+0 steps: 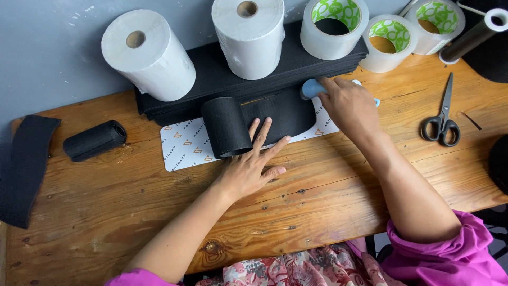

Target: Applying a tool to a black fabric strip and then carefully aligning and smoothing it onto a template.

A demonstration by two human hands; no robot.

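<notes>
Left hand (253, 167) lies flat, fingers spread, palm on the wooden bench (159, 212), fingertips pressing the near edge of the black fabric strip (275, 114). The strip lies on a white patterned card (185, 145), long axis left-right across the bench; its left end is curled into a roll (225, 127) just left of the left fingers. Right hand (349, 106) is closed around a blue-handled tool (313, 88) at the strip's far right corner, tool tip touching the fabric; what kind of tool it is can't be told. So the strip sits directly ahead of the left hand, and left of and just beside the right; the right is nearer the flat end, the left nearer the roll. Behind: stack of black sheets (211, 79) carrying two white paper rolls (148, 53), then tape rolls (333, 26). Scissors (442, 119) lie well right of the right hand, a small black roll (94, 140) far left
</notes>
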